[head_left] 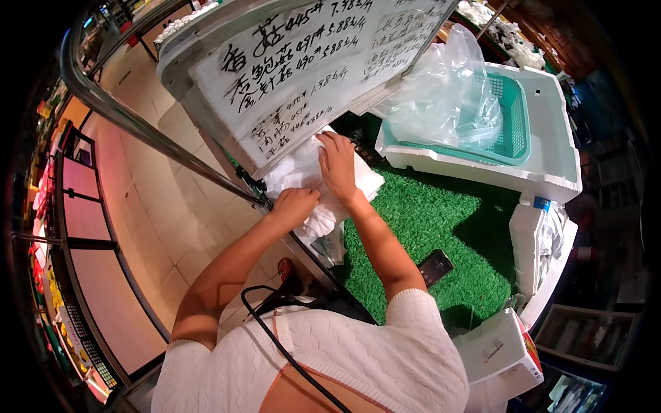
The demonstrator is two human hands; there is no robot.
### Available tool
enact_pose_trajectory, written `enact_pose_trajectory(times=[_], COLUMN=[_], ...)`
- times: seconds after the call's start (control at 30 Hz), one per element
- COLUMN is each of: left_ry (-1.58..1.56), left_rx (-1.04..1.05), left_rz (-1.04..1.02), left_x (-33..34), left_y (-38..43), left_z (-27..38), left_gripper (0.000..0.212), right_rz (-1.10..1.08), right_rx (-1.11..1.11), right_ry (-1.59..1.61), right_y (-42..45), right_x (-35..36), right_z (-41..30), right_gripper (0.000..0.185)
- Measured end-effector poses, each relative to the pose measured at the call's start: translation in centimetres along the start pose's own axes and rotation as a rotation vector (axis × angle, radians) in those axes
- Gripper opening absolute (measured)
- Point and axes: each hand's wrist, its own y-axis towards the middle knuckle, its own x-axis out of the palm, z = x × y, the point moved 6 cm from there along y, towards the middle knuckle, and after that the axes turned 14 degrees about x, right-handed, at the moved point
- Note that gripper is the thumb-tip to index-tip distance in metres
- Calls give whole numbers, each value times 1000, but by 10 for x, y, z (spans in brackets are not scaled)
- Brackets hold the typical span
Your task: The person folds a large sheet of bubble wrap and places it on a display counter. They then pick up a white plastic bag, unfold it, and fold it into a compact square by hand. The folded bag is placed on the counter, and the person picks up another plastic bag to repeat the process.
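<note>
A bunched pile of thin white plastic bags [302,173] lies at the edge of a stand covered with green artificial turf [428,206], partly under a leaning white board [310,67] with handwriting. My left hand [296,205] rests on the near left side of the pile, its fingers curled; whether they pinch the plastic cannot be told. Farther up and to the right, my right hand [336,162] lies over the pile with bent fingers, its fingertips near the board's lower edge. Under the pile's near end, a clear printed plastic piece [330,248] shows.
A white foam box [555,149] holds a teal plastic basket [519,124] with clear plastic bags [444,103]. A smartphone [436,268] lies on the turf near my right elbow. A white carton [496,351] stands at lower right. A metal rail [150,139] crosses on the left.
</note>
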Motion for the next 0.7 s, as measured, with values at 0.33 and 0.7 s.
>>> enact_pose_trajectory(times=[0.33,0.7], left_ry=[108,-19], left_rx=[-91,-356], left_rz=[187,-88], left_x=[9,10], left_y=[25,6], left_z=[-45,-79], left_gripper=[53,79], right_rz=[-182,247], right_rx=[168,-27], right_ry=[-505,-332], right_y=[-75,7], right_x=[18,-103], right_z=[37,-12], right_gripper=[77,65])
